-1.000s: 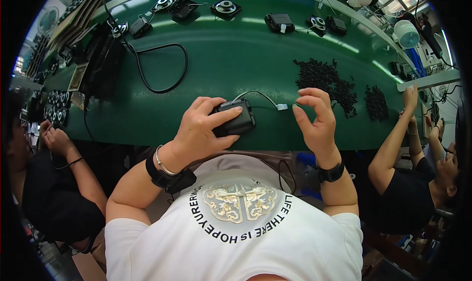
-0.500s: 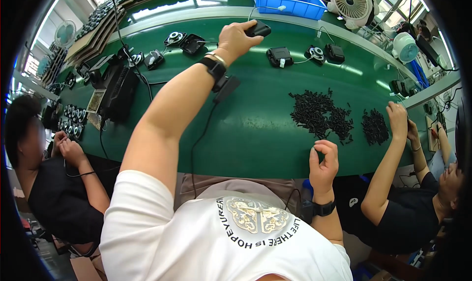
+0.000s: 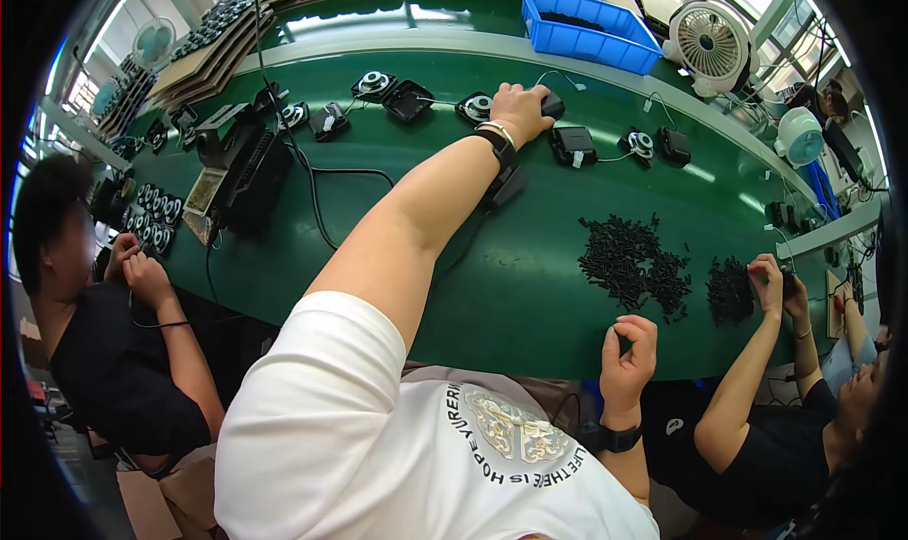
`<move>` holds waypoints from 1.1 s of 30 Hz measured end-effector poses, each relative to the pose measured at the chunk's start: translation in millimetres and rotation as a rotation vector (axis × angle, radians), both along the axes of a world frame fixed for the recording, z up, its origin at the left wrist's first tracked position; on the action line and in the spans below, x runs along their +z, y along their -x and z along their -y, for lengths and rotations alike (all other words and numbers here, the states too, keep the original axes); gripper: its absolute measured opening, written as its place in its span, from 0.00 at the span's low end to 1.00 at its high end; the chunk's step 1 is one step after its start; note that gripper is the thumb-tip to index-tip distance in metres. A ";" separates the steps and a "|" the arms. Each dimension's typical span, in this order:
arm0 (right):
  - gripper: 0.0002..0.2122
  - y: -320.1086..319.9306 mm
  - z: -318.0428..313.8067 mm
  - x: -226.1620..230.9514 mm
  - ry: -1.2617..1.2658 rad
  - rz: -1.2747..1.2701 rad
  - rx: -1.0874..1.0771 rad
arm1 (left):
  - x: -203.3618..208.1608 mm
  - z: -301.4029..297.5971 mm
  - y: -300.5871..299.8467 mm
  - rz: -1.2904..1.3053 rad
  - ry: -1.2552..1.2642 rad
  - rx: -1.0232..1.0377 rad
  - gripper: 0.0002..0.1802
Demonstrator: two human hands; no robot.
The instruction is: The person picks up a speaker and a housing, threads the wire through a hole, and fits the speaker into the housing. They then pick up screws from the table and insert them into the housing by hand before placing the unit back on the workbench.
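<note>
My left hand (image 3: 520,114) reaches far across the green bench, fingers closed round a black plastic casing (image 3: 553,107). A round speaker with a pale centre (image 3: 479,106) lies just left of that hand. Right of it, another black casing (image 3: 573,146) is wired to a small speaker (image 3: 639,144), with one more casing (image 3: 674,146) alongside. Nearer me, my right hand (image 3: 629,365) hovers by the bench's front edge, thumb and fingertips pinched together; whatever is between them is too small to make out. Beyond it lies a heap of short black parts (image 3: 624,261).
A smaller black heap (image 3: 730,289) lies near a co-worker's hands (image 3: 771,285) at right. Another person's hands (image 3: 137,266) work at left. A black machine (image 3: 248,176) with cables stands on the left side. Behind the rail sit a blue bin (image 3: 591,34) and a fan (image 3: 707,46).
My left hand has moved right and a little nearer with the black casing, uncovering a speaker at its left. My right hand stays pinched near the heap. The whole view has shifted slightly.
</note>
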State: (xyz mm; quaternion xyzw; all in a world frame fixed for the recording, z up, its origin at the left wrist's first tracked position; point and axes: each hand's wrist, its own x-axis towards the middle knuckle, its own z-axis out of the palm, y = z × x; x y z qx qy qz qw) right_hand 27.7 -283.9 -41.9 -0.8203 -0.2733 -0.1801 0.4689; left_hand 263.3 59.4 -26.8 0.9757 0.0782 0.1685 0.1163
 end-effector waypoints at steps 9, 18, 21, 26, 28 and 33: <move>0.07 -1.9 -0.4 6.3 -0.028 -0.039 0.034 | 32.3 -20.1 11.9 -0.055 0.031 -0.080 0.28; 0.16 -83.5 -70.5 117.2 0.378 0.265 0.513 | 45.4 -160.7 89.6 -0.133 0.085 0.406 0.30; 0.21 -150.1 -139.9 118.2 0.509 0.361 0.580 | 39.8 -162.2 104.8 -0.269 0.145 0.518 0.30; 0.28 -231.0 -246.5 84.4 1.011 0.390 0.415 | 15.7 -164.7 100.0 -0.269 0.252 0.549 0.28; 0.29 -241.1 -269.7 70.6 1.062 0.387 0.375 | 2.8 -162.8 94.3 -0.213 0.279 0.556 0.27; 0.26 -242.9 -304.2 64.8 1.286 0.368 0.372 | -25.3 -172.7 95.4 0.255 0.480 0.412 0.22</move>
